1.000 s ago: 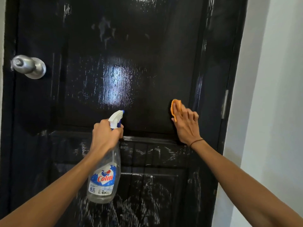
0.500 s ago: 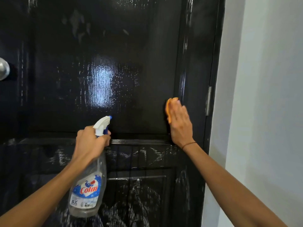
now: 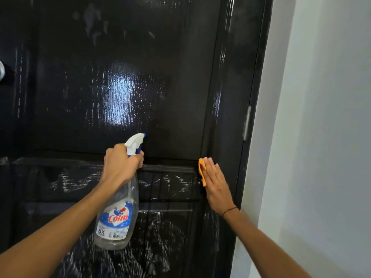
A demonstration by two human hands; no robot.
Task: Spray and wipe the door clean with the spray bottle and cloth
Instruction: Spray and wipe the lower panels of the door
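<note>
Glossy black door [image 3: 124, 77] across most of the frame, wet streaks lower down. Left hand [image 3: 120, 165] at centre, clenched round the spray bottle [image 3: 117, 215] neck. Right hand [image 3: 216, 185] right of centre, flat, fingers straight, pressing orange cloth [image 3: 201, 169] against the door.

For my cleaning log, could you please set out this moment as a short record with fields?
surface: black door, glossy, pale streaks on its lower panels
left hand: left hand grips the neck of the spray bottle, nozzle toward the door
right hand: right hand presses flat on the orange cloth against the door's right stile
bottle: clear, label reads Colin
other: hinge at the frame; grey wall to the right
</note>
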